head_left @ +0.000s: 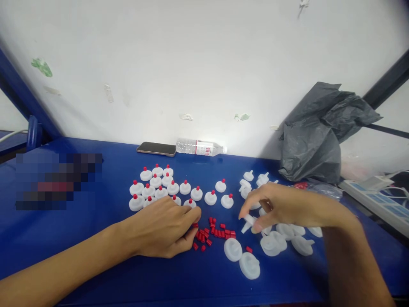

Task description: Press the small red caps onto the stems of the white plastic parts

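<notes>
Clock centre: loose red caps (218, 233) on the blue table (128, 277).
Red-capped white discs (161, 193): eighteen in view, 10 to 12 o'clock, each with its red cap uppermost.
Loose red caps, count: roughly twenty, heaped; exact number not readable.
Stray red cap (249, 249): one, 4 o'clock, beside the two flat discs.
Two flat discs (233, 250): 4 o'clock, uncapped, one just beside the other.
Bare white discs (285, 231): more than ten, 2 to 4 o'clock, overlapping.
Phone (156, 148): one, 11 o'clock.
Bottle (202, 148): one, 12 o'clock, on its side.
Grey bag (315, 140): one, 2 o'clock.
Left hand (162, 226): 9 o'clock; thumb and fingers slightly apart at the heap; whether a cap is gripped cannot be told.
Right hand (281, 204): 2 o'clock; thumb and forefinger clamped on one white stemmed piece (249, 220); hands well apart.
Hidden: some capped discs behind the left hand; bare discs under the right hand.
Unclear: pixelated patch at 10 o'clock; power strip (378, 204) cut off at 3 o'clock.
</notes>
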### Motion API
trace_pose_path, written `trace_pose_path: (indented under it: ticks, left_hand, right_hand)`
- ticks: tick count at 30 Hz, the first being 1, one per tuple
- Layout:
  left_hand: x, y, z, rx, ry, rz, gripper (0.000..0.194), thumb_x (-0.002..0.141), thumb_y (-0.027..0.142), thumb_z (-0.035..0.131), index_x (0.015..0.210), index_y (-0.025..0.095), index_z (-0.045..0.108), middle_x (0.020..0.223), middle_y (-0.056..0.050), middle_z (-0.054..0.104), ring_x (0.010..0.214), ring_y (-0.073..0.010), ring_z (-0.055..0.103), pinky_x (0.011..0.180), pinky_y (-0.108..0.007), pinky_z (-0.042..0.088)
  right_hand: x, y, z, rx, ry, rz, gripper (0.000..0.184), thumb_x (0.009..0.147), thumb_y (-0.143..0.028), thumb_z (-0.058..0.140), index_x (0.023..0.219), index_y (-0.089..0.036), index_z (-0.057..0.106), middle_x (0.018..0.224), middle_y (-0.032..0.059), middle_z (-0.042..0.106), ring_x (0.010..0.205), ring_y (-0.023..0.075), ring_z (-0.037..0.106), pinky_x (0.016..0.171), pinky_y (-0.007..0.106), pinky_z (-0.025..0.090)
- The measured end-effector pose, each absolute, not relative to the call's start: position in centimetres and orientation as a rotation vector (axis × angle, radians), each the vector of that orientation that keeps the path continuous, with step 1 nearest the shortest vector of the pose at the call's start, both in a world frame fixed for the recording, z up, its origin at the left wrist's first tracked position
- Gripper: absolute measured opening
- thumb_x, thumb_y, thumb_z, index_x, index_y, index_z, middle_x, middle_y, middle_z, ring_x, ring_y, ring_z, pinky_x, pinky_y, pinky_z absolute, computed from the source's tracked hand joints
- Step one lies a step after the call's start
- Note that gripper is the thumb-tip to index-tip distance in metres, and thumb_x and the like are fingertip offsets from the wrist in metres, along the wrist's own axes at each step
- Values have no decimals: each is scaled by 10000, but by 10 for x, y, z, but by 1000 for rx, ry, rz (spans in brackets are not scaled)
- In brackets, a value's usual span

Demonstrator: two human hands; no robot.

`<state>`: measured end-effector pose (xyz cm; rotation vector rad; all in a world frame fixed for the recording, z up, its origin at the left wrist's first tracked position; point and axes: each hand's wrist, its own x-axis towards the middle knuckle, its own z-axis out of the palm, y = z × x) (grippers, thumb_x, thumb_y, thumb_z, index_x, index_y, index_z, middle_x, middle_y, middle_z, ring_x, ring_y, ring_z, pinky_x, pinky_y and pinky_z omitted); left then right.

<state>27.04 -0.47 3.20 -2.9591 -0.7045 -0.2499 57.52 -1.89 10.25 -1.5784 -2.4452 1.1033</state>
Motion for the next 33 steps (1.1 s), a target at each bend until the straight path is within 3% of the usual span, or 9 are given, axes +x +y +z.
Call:
trace_pose_path:
  ticks: [3, 6, 14, 24, 33]
  left_hand:
    - [271, -3, 27, -2901, -708, -440, 36, 912, 217, 491, 921, 205, 524, 634, 42, 623, 434, -178, 547, 465, -312, 269]
    - [270, -2, 25, -2867, -739, -660, 43, 904, 196, 493, 930, 202, 526, 601, 60, 599, 406, -141, 517, 461, -275, 276]
    - [270, 1, 28, -2863, -881, -1025, 78, 903, 163, 520, 953, 200, 569, 563, 90, 520, 399, -78, 438, 455, -206, 302]
    - [272, -8, 37, -2997, -944, -1397, 102, 912, 107, 552, 949, 186, 607, 767, 32, 607, 534, -55, 536, 504, -174, 420]
    - [274, -9, 36, -2980, -894, -1411, 166, 894, 89, 608, 1000, 191, 684, 819, 21, 698, 595, -59, 601, 513, -157, 445]
  right_hand:
    - [571, -19, 108, -1543, -2380, 969, 314, 806, -493, 794, 1096, -374, 770, 874, -21, 739, 635, 150, 624, 507, 243, 461]
    - [558, -19, 109, -1445, -2369, 845, 332, 848, -550, 737, 1136, -387, 760, 971, -12, 740, 736, 163, 647, 584, 264, 487]
    - [526, -17, 95, -1232, -2323, 778, 269, 903, -499, 700, 1092, -321, 771, 1015, 1, 746, 803, 154, 671, 623, 257, 498]
    - [521, -15, 88, -1264, -2302, 789, 319, 936, -521, 649, 1150, -303, 740, 985, 4, 780, 805, 179, 703, 666, 285, 523]
    - [516, -16, 85, -1250, -2289, 739, 330, 928, -536, 655, 1147, -304, 739, 907, -4, 771, 760, 171, 693, 634, 277, 494]
